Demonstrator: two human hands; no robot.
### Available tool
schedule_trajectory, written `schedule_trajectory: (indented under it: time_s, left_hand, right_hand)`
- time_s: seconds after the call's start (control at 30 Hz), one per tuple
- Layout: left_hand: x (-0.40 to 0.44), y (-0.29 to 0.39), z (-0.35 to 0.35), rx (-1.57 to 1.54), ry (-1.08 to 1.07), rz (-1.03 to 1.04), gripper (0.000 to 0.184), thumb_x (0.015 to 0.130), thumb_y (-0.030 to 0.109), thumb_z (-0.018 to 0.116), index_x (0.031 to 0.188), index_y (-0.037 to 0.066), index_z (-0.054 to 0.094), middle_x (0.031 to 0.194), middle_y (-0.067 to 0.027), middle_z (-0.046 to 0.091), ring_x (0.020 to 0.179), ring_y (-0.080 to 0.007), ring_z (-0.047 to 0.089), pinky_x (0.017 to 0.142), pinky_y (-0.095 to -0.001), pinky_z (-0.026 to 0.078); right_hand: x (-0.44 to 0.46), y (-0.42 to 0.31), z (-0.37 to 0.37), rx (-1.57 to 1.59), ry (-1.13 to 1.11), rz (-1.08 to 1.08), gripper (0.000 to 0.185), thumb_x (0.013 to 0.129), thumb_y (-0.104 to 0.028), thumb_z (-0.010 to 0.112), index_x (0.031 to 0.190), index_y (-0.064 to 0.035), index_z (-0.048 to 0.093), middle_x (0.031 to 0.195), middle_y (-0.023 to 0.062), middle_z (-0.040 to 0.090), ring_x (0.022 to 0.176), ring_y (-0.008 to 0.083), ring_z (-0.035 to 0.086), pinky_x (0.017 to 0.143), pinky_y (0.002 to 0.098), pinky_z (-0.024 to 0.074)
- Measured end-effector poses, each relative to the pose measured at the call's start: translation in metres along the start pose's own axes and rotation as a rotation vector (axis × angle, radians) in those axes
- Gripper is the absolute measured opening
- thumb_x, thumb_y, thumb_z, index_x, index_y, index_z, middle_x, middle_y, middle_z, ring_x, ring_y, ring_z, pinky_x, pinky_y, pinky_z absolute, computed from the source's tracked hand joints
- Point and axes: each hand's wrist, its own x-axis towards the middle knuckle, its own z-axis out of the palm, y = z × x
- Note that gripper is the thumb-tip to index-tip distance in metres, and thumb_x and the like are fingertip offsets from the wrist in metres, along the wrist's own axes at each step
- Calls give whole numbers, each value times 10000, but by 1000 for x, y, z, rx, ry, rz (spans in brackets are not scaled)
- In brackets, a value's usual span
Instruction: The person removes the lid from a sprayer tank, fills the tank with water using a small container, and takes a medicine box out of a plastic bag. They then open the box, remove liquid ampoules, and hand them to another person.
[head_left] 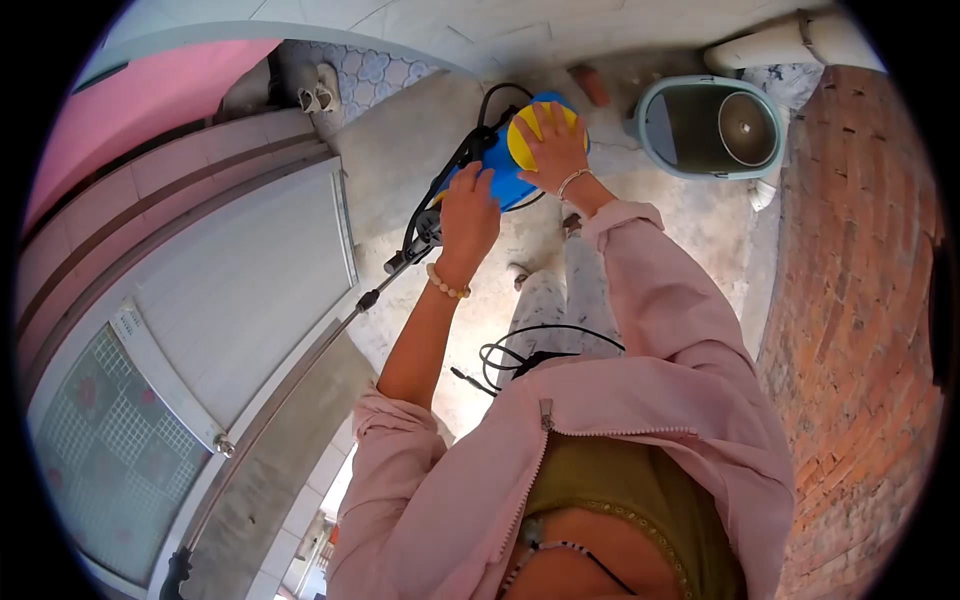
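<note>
A blue sprayer tank (508, 185) with a round yellow lid (519, 150) stands on the concrete floor in front of my feet. My right hand (556, 150) lies over the lid with its fingers spread. At the tank's left side, the fingers of my left hand (470, 212) are curled at the sprayer's black handle (477, 146); their exact grip is partly hidden. Black hoses run along that side of the tank. A long thin spray wand (325, 340) slants from beside the tank to the lower left.
A pale green bucket (640, 125) of dark liquid, with a round thing in it, stands right of the tank. Beyond it rises a brick wall (850, 300). A door panel (240, 270) is at the left. A cable (490, 365) loops at my waist. Shoes (322, 92) sit at the back.
</note>
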Motion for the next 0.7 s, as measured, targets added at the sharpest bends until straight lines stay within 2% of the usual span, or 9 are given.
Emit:
schedule_trajectory:
  time_s: [0.07,0.1,0.17,0.2,0.33,0.4,0.57,0.67,0.7]
  left_hand:
    - [9,4,14,-81,-236,32,422,683,35,536,1088,-17,431,1171,-201,390,1068,-336,390,886,-372,348]
    - [7,1,30,-87,-241,24,422,683,35,536,1088,-17,431,1171,-201,390,1068,-336,390,886,-372,348]
    - [14,-10,56,182,17,72,422,687,29,525,1086,-51,414,1142,-196,419,1057,-332,404,888,-382,347]
    - [14,-14,65,172,50,46,439,693,23,510,1101,-81,390,1116,-193,436,997,-331,441,857,-390,364]
    - [26,-32,91,21,27,-134,373,692,25,515,1047,-47,429,1040,-188,468,941,-322,456,812,-403,378]
    - [30,-41,99,-19,-81,-270,240,695,19,503,930,-1,459,922,-162,496,870,-311,469,743,-410,388]
    - [29,-47,105,73,8,-217,96,725,46,473,819,46,452,842,-127,499,842,-299,478,689,-427,375]
    - [30,-47,102,102,13,-190,78,743,67,455,821,57,456,842,-113,500,841,-289,481,676,-421,368]
    - [30,-47,102,99,8,-183,78,750,77,449,826,62,458,843,-106,501,844,-282,482,675,-418,365]
  right_hand:
    - [-4,3,5,-29,-41,12,806,580,-400,677,1267,-221,296,1345,95,193,1245,334,128,921,595,158]
    - [-6,1,8,-41,-36,15,818,574,-403,681,1270,-219,292,1346,99,190,1245,337,125,916,605,153]
    - [4,-3,9,-49,-8,13,830,567,-406,685,1272,-218,289,1347,103,186,1245,341,121,912,614,147]
    - [3,-2,7,-27,-38,24,842,562,-410,685,1276,-219,281,1348,105,181,1245,345,116,912,617,141]
    - [12,1,4,-17,-83,10,862,536,-422,691,1272,-225,288,1351,109,174,1246,356,101,913,620,119]
    - [13,0,7,-6,-48,5,860,518,-412,697,1260,-223,308,1342,118,190,1239,359,119,902,615,142]
    - [17,6,15,30,13,-52,815,508,-385,697,1229,-219,356,1314,126,234,1219,352,170,879,594,187]
    - [25,22,11,2,15,-235,765,507,-360,693,1198,-217,397,1290,118,270,1205,348,195,880,568,198]
    - [31,30,4,-14,-88,-430,779,495,-346,702,1201,-228,394,1297,105,269,1211,335,192,897,561,194]
